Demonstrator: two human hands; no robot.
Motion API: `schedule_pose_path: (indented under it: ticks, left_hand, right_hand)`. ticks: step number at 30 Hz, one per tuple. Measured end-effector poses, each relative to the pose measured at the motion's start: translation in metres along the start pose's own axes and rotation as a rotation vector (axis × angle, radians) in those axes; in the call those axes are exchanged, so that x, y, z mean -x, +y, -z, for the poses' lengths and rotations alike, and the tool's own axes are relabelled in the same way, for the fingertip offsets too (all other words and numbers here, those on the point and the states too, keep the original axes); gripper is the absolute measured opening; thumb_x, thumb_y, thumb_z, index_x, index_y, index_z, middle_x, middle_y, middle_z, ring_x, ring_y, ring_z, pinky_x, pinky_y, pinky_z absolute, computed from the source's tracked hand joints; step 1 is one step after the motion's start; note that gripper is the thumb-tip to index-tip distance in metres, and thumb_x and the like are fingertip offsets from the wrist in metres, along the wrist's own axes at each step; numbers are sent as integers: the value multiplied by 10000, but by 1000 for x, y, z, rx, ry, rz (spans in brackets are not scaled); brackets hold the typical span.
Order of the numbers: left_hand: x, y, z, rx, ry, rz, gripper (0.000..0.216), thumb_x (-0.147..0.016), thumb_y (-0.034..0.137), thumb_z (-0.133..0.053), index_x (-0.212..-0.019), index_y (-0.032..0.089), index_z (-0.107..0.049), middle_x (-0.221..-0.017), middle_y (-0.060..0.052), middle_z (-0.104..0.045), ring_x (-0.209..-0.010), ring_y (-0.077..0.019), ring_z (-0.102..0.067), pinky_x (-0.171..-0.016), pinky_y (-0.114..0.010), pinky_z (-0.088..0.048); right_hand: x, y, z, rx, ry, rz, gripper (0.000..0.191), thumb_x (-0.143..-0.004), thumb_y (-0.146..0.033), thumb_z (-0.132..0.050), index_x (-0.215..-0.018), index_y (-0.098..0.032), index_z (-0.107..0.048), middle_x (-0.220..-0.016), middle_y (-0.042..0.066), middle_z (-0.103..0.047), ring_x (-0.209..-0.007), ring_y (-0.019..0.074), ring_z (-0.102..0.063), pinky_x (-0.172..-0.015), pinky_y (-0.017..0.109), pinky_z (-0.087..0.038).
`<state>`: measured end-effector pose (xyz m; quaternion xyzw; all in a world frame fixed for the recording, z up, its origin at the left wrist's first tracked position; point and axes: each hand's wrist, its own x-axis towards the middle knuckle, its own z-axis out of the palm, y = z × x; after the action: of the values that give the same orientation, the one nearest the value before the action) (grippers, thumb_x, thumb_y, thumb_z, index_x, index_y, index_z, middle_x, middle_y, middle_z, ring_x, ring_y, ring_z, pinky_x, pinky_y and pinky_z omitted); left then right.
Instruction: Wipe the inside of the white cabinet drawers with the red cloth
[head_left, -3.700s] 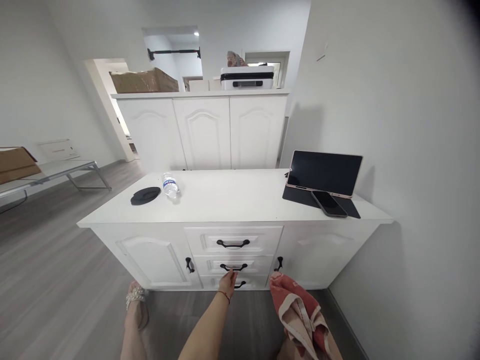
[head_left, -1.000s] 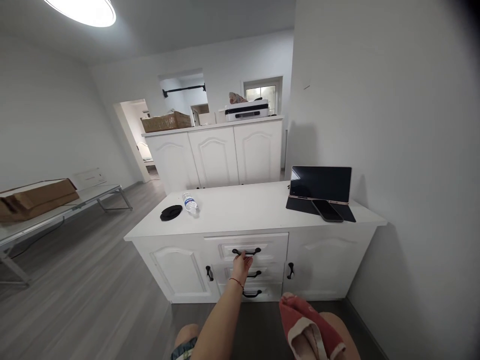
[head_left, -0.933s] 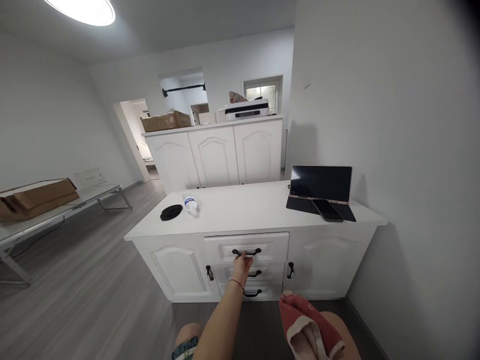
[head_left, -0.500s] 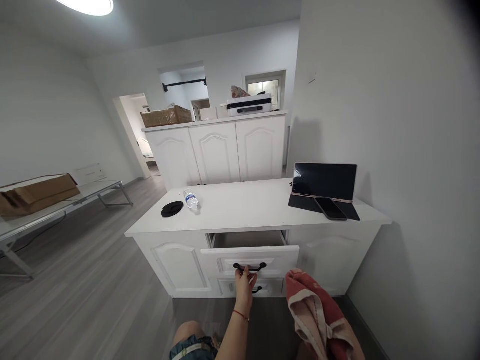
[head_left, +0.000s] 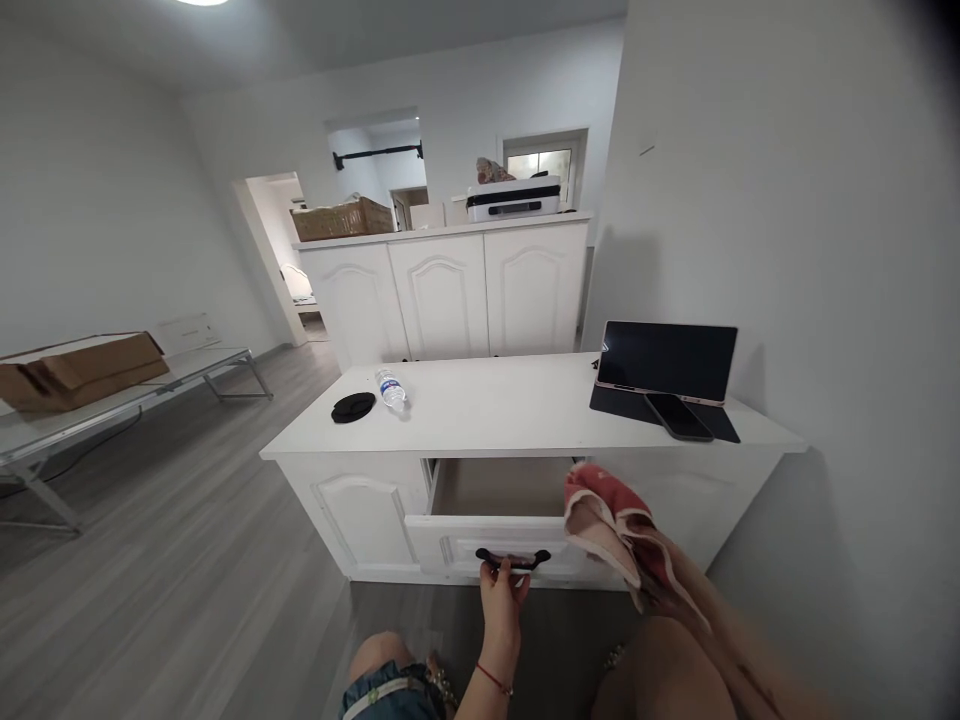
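Note:
My left hand [head_left: 501, 600] is closed around the black handle [head_left: 513, 562] of a white drawer [head_left: 431, 535], with the fingers curled under the bar. The drawer stands pulled out from the white cabinet [head_left: 367, 500], and its greyish bottom shows. On the right, a red and pale pink towel [head_left: 600, 498] drapes over my right hand, above the drawer's right front corner. It hides most of the fingers, while the forearm reaches in from the lower right.
On the cabinet top lie a black round pad [head_left: 352, 407], a plastic water bottle [head_left: 391, 391], a tablet [head_left: 667, 360] on its stand and a phone [head_left: 679, 417]. A wall [head_left: 862, 350] borders the right side. A cardboard box [head_left: 82, 370] rests on a bench at left.
The drawer has come further out toward me with my left hand on its handle. The towel in my right hand has moved up and forward, over the drawer's right end.

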<state>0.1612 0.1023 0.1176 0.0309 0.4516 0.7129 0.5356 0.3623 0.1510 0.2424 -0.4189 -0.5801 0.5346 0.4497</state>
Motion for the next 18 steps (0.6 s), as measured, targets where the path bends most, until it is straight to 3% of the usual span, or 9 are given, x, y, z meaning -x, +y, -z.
schedule_pose_path:
  ticks: [3,5,10,14,18]
  left_hand:
    - [5,-3,3,-29,39,19,243,-693,163,-731,-780,187,-506,-660,11,-646,-555,-102,-611,-612,-291,-581]
    - [8,-7,7,-51,64,29,231,-697,187,-721,-784,188,-507,-664,6,-644,-570,-116,-621,-592,-282,-570]
    - [16,-15,19,-70,94,26,238,-685,225,-728,-811,199,-528,-707,0,-646,-607,-138,-632,-617,-313,-576]
    - [25,-17,28,-55,85,62,256,-682,240,-733,-851,207,-543,-738,-11,-666,-661,-153,-649,-653,-321,-575]
    - [32,-15,37,-51,62,140,342,-602,263,-801,-814,217,-536,-703,-3,-678,-651,-154,-654,-637,-298,-558]
  right_hand:
    - [-22,-14,2,-132,-101,-125,602,-701,-488,-675,-1246,-243,-597,-1189,97,-675,-1120,326,-605,-970,468,-486]
    - [-38,-25,0,-61,-185,-154,576,-676,-365,-705,-1232,-250,-605,-1207,67,-669,-1129,304,-600,-1018,459,-449]
    - [-78,-30,-25,436,-326,169,524,-689,-216,-623,-1212,-248,-630,-1335,66,-576,-1235,285,-509,-1090,451,-350]
    - [-99,-1,-57,667,-612,311,536,-719,-102,-492,-1214,-247,-636,-1302,95,-560,-1115,248,-578,-958,375,-449]
    - [-108,27,-92,880,-904,480,539,-746,-80,-504,-1224,-297,-628,-1293,73,-575,-1103,251,-558,-935,383,-425]
